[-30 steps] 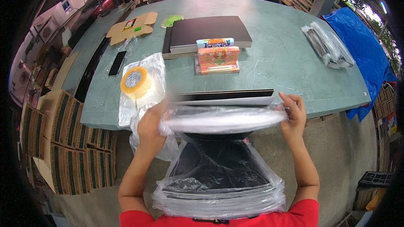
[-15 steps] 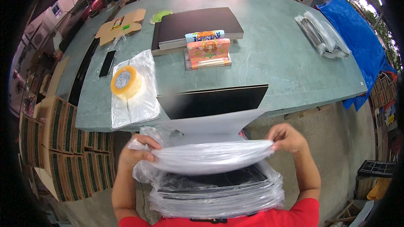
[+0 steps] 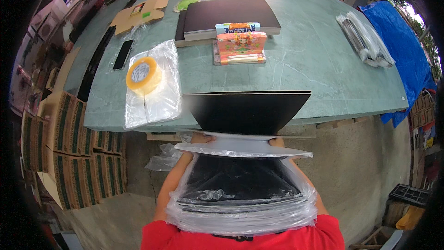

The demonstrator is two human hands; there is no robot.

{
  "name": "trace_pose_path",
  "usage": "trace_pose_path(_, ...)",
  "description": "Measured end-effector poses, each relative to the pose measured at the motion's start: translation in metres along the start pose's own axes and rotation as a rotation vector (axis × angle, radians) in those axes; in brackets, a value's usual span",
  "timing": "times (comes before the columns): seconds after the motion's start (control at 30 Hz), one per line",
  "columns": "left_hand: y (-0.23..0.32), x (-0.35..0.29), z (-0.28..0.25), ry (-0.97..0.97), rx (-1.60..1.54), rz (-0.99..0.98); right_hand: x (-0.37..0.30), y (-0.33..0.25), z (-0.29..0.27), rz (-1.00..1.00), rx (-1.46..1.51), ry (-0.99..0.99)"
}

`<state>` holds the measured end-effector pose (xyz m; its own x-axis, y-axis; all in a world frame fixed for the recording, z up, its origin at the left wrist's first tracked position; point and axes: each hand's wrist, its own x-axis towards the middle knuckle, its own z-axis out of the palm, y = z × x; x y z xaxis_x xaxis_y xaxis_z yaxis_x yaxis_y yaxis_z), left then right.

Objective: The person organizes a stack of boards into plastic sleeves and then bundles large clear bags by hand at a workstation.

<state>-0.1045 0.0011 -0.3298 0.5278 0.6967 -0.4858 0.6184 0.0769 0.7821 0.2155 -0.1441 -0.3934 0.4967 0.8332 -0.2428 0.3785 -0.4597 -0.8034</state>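
My left hand (image 3: 202,138) and my right hand (image 3: 276,142) are close together just short of the table edge. Both grip a flat white sheet (image 3: 245,138), thumbs on its near side; the other fingers are hidden. Below them a white panel in clear plastic (image 3: 245,149) tilts toward me, its near edge jutting past both wrists. A black board (image 3: 249,111) leans up beyond the sheet, at the table's front edge. Against my body, between my forearms, rests a stack of black boards in clear plastic sleeves (image 3: 243,180).
On the green table (image 3: 305,74) are a tape roll (image 3: 144,75) on clear plastic bags (image 3: 159,106), a phone (image 3: 123,54), a thick black stack (image 3: 231,14), small colourful booklets (image 3: 241,46) and wrapped packs (image 3: 365,39). Cardboard boxes (image 3: 88,166) stand at left; a blue tarp (image 3: 393,41) hangs right.
Both hands have moved inward and forward, from the ends of a bowed plastic-covered bundle to the white sheet. The loose plastic near my left hand now hangs apart from it, below the table edge.
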Motion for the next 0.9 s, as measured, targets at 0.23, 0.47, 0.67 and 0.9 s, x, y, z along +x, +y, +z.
trace_pose_path(0.23,-0.009,-0.020,0.003,-0.021,0.176,0.090,-0.040,-0.042,-0.026,0.002,-0.201,-0.305)
trace_pose_path(0.47,0.030,-0.057,0.001,-0.201,0.005,-0.029,-0.076,-0.075,-0.065,0.212,-0.135,-0.443)
trace_pose_path(0.67,-0.029,-0.001,0.014,-0.214,0.057,0.040,-0.040,-0.056,-0.042,0.136,-0.444,-0.372)
trace_pose_path(0.9,-0.016,-0.032,0.012,-0.390,-0.020,0.046,-0.064,-0.079,-0.061,0.117,-0.289,-0.548)
